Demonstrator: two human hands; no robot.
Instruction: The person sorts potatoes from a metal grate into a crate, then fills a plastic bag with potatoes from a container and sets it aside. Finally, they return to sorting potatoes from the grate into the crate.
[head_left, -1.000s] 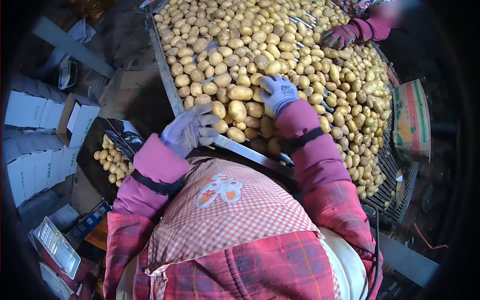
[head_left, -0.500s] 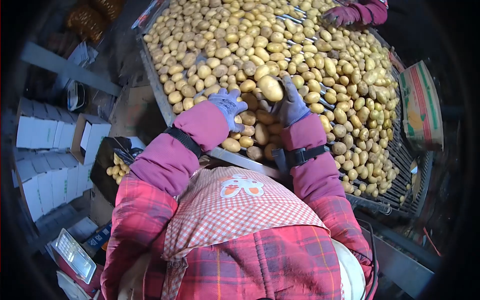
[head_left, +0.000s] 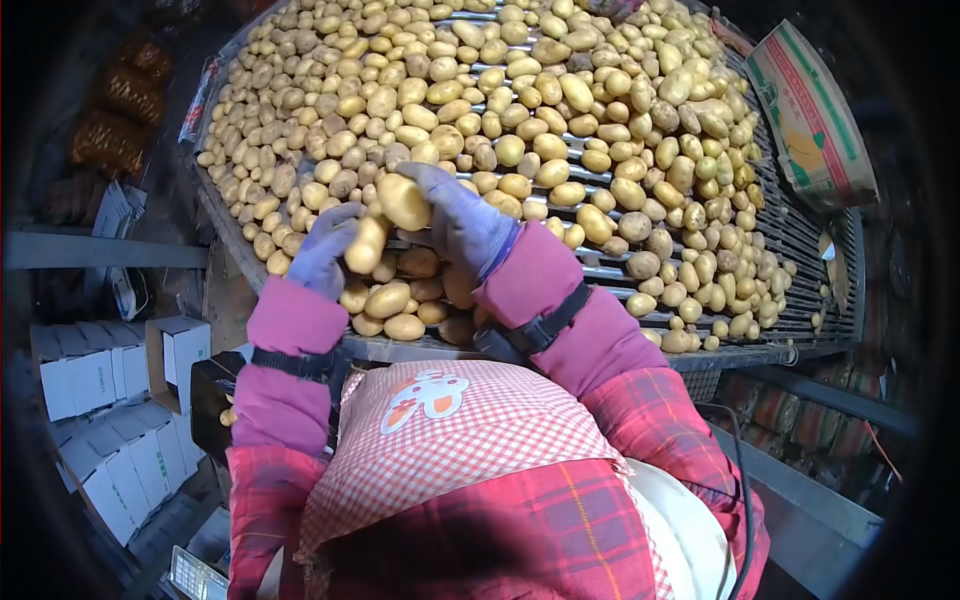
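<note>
Both of my hands wear purple-grey gloves and are close together over the near left part of a large heap of potatoes [head_left: 330, 100]. My left hand [head_left: 325, 245] is closed around a yellow potato [head_left: 366, 245]. Just beside it, my right hand [head_left: 460, 215] grips a larger pale potato [head_left: 403, 201] between thumb and fingers. Under them, in shadow near the front edge, lie several more potatoes [head_left: 387, 299]. The heap rests on a slatted metal table [head_left: 800, 245] whose bars show between the potatoes.
At the far right edge stands a printed cardboard carton [head_left: 810, 120]. White boxes [head_left: 100, 360] are stacked low on the left, beside a dark container [head_left: 215, 390]. Filled mesh sacks [head_left: 120, 105] lie at the upper left. Another person's glove [head_left: 615, 8] shows at the top edge.
My view has turned right. My left hand has taken hold of a potato and come up beside the right hand, which still holds its potato. The other person's hand has mostly left the view.
</note>
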